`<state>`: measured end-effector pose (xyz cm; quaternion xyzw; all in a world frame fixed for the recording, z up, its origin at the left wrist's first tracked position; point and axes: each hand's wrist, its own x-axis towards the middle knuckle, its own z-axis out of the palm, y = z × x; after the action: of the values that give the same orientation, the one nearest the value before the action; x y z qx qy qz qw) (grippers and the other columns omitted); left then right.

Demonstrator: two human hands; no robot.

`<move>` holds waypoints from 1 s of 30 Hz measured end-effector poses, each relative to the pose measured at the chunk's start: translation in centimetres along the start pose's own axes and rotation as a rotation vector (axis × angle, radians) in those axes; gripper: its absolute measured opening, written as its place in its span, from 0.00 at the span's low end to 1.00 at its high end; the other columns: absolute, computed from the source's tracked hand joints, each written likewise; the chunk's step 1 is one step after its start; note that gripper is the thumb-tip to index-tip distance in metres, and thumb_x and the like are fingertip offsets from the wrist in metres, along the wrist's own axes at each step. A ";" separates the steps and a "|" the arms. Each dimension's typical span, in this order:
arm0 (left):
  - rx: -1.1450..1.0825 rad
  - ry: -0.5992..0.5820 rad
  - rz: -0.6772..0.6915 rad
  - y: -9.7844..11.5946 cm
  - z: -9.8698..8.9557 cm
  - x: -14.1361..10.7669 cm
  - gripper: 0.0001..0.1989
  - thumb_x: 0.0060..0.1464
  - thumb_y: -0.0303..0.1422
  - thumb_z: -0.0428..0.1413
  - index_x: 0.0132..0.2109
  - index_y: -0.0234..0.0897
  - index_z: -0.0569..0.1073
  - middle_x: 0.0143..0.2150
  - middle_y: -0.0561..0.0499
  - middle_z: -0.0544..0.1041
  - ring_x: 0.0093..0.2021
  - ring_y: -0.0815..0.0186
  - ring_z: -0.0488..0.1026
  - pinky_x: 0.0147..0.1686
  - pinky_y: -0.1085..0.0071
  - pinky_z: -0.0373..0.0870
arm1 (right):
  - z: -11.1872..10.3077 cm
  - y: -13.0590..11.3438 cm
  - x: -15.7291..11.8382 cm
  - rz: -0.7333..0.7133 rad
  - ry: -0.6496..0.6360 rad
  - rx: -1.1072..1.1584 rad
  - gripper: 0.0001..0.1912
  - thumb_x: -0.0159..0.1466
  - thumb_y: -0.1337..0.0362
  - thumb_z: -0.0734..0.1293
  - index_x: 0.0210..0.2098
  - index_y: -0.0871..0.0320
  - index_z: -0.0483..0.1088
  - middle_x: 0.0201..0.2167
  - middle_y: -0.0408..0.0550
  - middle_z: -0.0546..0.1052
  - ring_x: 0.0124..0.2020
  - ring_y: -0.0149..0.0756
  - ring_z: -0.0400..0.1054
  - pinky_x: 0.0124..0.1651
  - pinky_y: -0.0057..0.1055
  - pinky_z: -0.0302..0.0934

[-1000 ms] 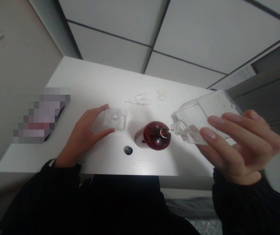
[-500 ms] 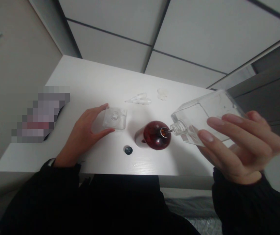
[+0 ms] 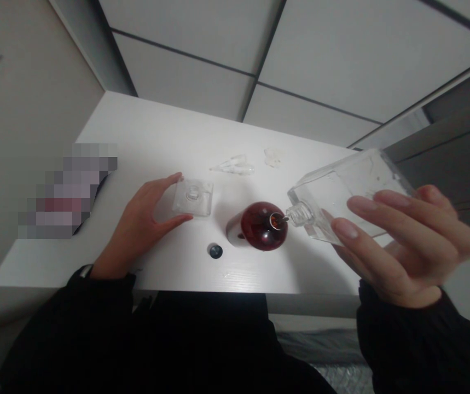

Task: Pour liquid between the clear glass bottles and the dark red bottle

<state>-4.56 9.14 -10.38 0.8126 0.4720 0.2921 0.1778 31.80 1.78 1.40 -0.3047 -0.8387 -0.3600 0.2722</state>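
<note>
My right hand (image 3: 407,246) is wrapped round a large clear square bottle (image 3: 349,180), tilted with its threaded neck pointing left and down. A thin stream of liquid runs from that neck into the open mouth of a reddish-brown bottle (image 3: 255,232) with a pale label, which stands on the table. My left hand (image 3: 136,219) has its thumb and a finger on two sides of a small clear square bottle (image 3: 193,198), open-necked and upright on the table. A small dark cap (image 3: 215,251) lies between the left hand and the brown bottle, touched by neither hand.
Clear plastic droppers or tips (image 3: 235,165) lie at the back of the white table (image 3: 156,131), beside a small clear crumpled-looking piece (image 3: 272,157). A blurred-out flat object (image 3: 68,191) rests on the left side. White panels (image 3: 202,33) rise behind the table.
Both hands and the bottles stay in almost the same places. Liquid keeps running from the tilted bottle; the view has shifted very slightly.
</note>
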 end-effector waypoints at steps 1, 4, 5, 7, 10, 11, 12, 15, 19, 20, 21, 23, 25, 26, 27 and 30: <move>-0.002 -0.004 -0.004 0.0 0.0 0.0 0.36 0.66 0.59 0.56 0.71 0.44 0.66 0.70 0.43 0.76 0.69 0.48 0.75 0.69 0.46 0.73 | 0.0 0.0 0.1 -0.004 0.003 0.002 0.09 0.74 0.68 0.69 0.46 0.44 0.75 0.49 0.37 0.79 0.50 0.32 0.75 0.75 0.33 0.61; -0.020 -0.021 -0.014 0.1 -0.1 0.0 0.36 0.66 0.57 0.58 0.72 0.45 0.66 0.71 0.44 0.75 0.69 0.47 0.74 0.71 0.45 0.71 | 0.0 0.1 0.1 -0.022 0.012 0.008 0.08 0.74 0.68 0.69 0.46 0.45 0.75 0.48 0.38 0.79 0.49 0.31 0.75 0.75 0.33 0.60; -0.026 -0.024 -0.015 0.0 -0.1 0.0 0.35 0.66 0.57 0.58 0.72 0.46 0.66 0.71 0.45 0.75 0.70 0.47 0.74 0.71 0.45 0.71 | 0.0 0.1 0.2 -0.022 0.008 0.008 0.08 0.74 0.67 0.69 0.47 0.45 0.75 0.48 0.38 0.79 0.49 0.31 0.75 0.75 0.33 0.60; -0.027 -0.010 0.001 -0.2 0.0 0.0 0.35 0.65 0.56 0.59 0.72 0.48 0.66 0.71 0.46 0.75 0.69 0.47 0.74 0.70 0.46 0.72 | 0.0 0.1 0.1 -0.019 0.001 0.007 0.08 0.74 0.67 0.70 0.48 0.45 0.75 0.49 0.38 0.79 0.50 0.32 0.75 0.75 0.34 0.60; -0.009 0.013 0.025 -0.4 0.2 0.0 0.36 0.65 0.57 0.59 0.72 0.47 0.66 0.70 0.45 0.76 0.68 0.47 0.75 0.69 0.46 0.74 | -0.1 0.1 0.1 -0.023 -0.001 0.007 0.08 0.74 0.67 0.70 0.46 0.45 0.75 0.48 0.37 0.79 0.50 0.32 0.75 0.75 0.33 0.60; -0.006 0.011 0.021 -0.4 0.2 0.0 0.36 0.65 0.57 0.59 0.72 0.48 0.66 0.70 0.46 0.76 0.68 0.47 0.75 0.69 0.45 0.74 | -0.1 0.1 0.1 -0.025 0.000 0.007 0.07 0.74 0.67 0.69 0.45 0.45 0.74 0.48 0.37 0.79 0.49 0.32 0.75 0.75 0.33 0.61; -0.008 0.007 0.011 -0.4 0.2 -0.1 0.35 0.65 0.57 0.59 0.72 0.49 0.66 0.70 0.46 0.76 0.68 0.47 0.75 0.69 0.45 0.74 | -0.1 0.1 0.1 -0.022 0.001 0.006 0.08 0.74 0.67 0.69 0.44 0.45 0.74 0.48 0.37 0.79 0.49 0.32 0.75 0.74 0.33 0.61; -0.026 -0.008 -0.018 -0.3 0.1 -0.1 0.35 0.65 0.57 0.59 0.72 0.53 0.65 0.71 0.49 0.75 0.70 0.47 0.74 0.71 0.44 0.72 | 0.0 0.1 0.0 -0.016 0.001 0.013 0.09 0.75 0.69 0.68 0.44 0.45 0.75 0.49 0.37 0.79 0.50 0.32 0.75 0.74 0.34 0.62; -0.023 -0.014 -0.021 0.0 0.0 0.0 0.36 0.65 0.60 0.57 0.72 0.50 0.66 0.71 0.47 0.75 0.69 0.47 0.74 0.71 0.45 0.72 | 0.2 0.2 -0.1 -0.033 0.040 0.015 0.10 0.74 0.69 0.68 0.45 0.44 0.76 0.48 0.37 0.80 0.50 0.32 0.75 0.73 0.34 0.63; -0.017 -0.015 -0.024 0.0 0.0 0.0 0.36 0.65 0.60 0.56 0.72 0.48 0.66 0.71 0.46 0.75 0.69 0.47 0.74 0.71 0.45 0.72 | 0.2 0.2 -0.1 -0.030 0.039 0.013 0.10 0.75 0.69 0.68 0.46 0.44 0.76 0.48 0.37 0.80 0.50 0.32 0.75 0.73 0.34 0.63; -0.013 -0.017 -0.027 0.1 0.0 0.0 0.37 0.65 0.61 0.56 0.72 0.46 0.66 0.71 0.45 0.75 0.69 0.47 0.74 0.71 0.45 0.72 | 0.2 0.2 -0.1 -0.026 0.033 0.010 0.10 0.75 0.69 0.67 0.46 0.43 0.76 0.48 0.37 0.79 0.50 0.31 0.75 0.73 0.34 0.63; -0.007 -0.018 -0.031 0.0 0.0 0.0 0.37 0.66 0.60 0.56 0.71 0.44 0.66 0.71 0.43 0.75 0.69 0.46 0.74 0.70 0.45 0.72 | 0.1 0.2 -0.2 -0.022 0.009 0.004 0.13 0.75 0.70 0.67 0.45 0.42 0.76 0.50 0.35 0.80 0.51 0.31 0.75 0.72 0.34 0.63; -0.006 -0.010 -0.020 0.0 0.0 0.0 0.37 0.66 0.60 0.56 0.71 0.44 0.66 0.70 0.43 0.76 0.69 0.46 0.74 0.69 0.45 0.72 | -0.1 0.1 -0.3 -0.012 -0.003 -0.002 0.17 0.72 0.74 0.68 0.45 0.40 0.76 0.51 0.33 0.80 0.52 0.31 0.75 0.72 0.35 0.64; -0.010 -0.004 -0.013 -0.1 0.0 -0.1 0.37 0.66 0.60 0.56 0.72 0.44 0.66 0.70 0.43 0.76 0.69 0.46 0.75 0.69 0.46 0.72 | -0.1 0.1 -0.3 -0.006 -0.006 -0.005 0.19 0.71 0.76 0.69 0.45 0.40 0.76 0.52 0.32 0.80 0.52 0.31 0.75 0.72 0.36 0.64; -0.014 0.000 -0.009 -0.1 0.1 -0.1 0.37 0.65 0.60 0.56 0.72 0.45 0.66 0.70 0.44 0.76 0.69 0.47 0.74 0.70 0.46 0.72 | -0.1 0.1 -0.3 -0.002 -0.007 -0.005 0.20 0.70 0.77 0.69 0.46 0.39 0.76 0.53 0.32 0.80 0.53 0.31 0.74 0.73 0.36 0.63; -0.022 -0.014 -0.019 -0.2 0.1 -0.1 0.37 0.65 0.60 0.57 0.72 0.47 0.66 0.71 0.46 0.75 0.70 0.48 0.74 0.71 0.48 0.71 | -0.1 0.1 -0.2 -0.026 -0.008 0.014 0.22 0.68 0.79 0.70 0.50 0.41 0.76 0.55 0.34 0.79 0.55 0.30 0.74 0.76 0.33 0.58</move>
<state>-4.64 9.15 -10.55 0.8082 0.4751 0.2898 0.1928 32.06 1.71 1.40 -0.2933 -0.8462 -0.3563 0.2664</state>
